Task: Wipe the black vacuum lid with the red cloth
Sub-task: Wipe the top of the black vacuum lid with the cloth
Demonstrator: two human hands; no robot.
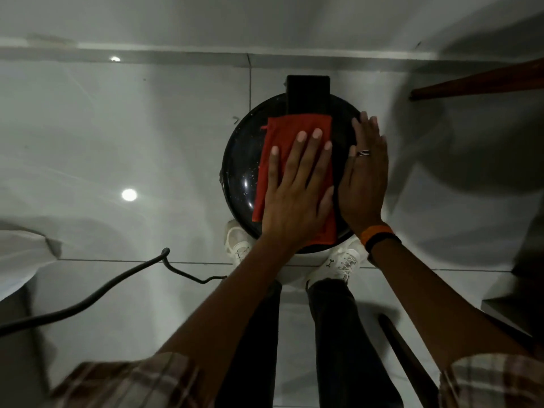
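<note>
The round black vacuum lid stands on the floor in front of my feet, dusty and shiny on its left part. A folded red cloth lies flat across its middle. My left hand presses flat on the cloth, fingers spread and pointing away from me. My right hand, wearing a ring and an orange-and-black wristband, rests flat on the lid's right edge beside the cloth, fingers together. A black rectangular handle part sticks up at the lid's far side.
A dark hose curves over the glossy tiled floor at the left. White fabric lies at the far left. A wooden bar shows at the upper right, and dark furniture edges at the right.
</note>
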